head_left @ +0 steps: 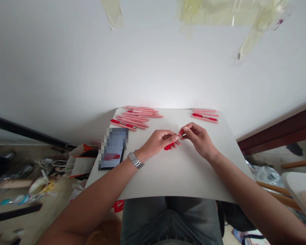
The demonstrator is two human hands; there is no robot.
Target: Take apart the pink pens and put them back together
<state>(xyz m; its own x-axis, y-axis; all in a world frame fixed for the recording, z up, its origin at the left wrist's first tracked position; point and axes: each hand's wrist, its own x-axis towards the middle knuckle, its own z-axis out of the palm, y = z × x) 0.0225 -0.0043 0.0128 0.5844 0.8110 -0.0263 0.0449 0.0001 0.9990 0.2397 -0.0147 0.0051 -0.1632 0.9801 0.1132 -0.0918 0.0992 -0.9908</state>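
Pen (173, 140), red and slim, lies slantwise above the middle of the white board (183, 177), its near end pinched in the closed left hand (158, 143), its far end nipped by the right hand (200, 139) fingertips.

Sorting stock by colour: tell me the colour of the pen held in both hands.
The pen is red; the head view, the only one, shows it.

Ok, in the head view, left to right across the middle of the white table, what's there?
Dark rectangular phone, left hand, red plastic pen held by both hands, right hand.
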